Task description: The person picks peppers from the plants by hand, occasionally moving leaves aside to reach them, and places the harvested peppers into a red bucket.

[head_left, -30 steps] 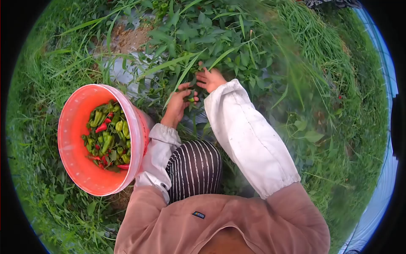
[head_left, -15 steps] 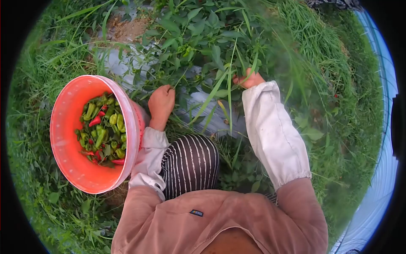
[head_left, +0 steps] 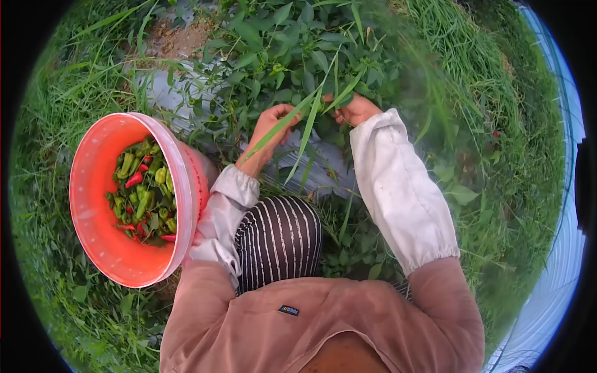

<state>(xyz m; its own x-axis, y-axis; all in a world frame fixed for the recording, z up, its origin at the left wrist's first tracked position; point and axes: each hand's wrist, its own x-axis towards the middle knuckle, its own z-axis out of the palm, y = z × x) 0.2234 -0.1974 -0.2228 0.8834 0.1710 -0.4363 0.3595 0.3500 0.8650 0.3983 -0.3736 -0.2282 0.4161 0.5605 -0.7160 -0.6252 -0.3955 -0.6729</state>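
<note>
The leafy green pepper plant [head_left: 292, 53] is noted directly ahead of both hands, left hand [head_left: 264, 133] and right hand [head_left: 357, 112] curled among its stems, any hold hidden by leaves; a round pink plastic bucket [head_left: 99, 248] is set beside the left arm.

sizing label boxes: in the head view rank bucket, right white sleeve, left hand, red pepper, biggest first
1. red bucket
2. right white sleeve (nearer camera, so close call)
3. left hand
4. red pepper
</note>
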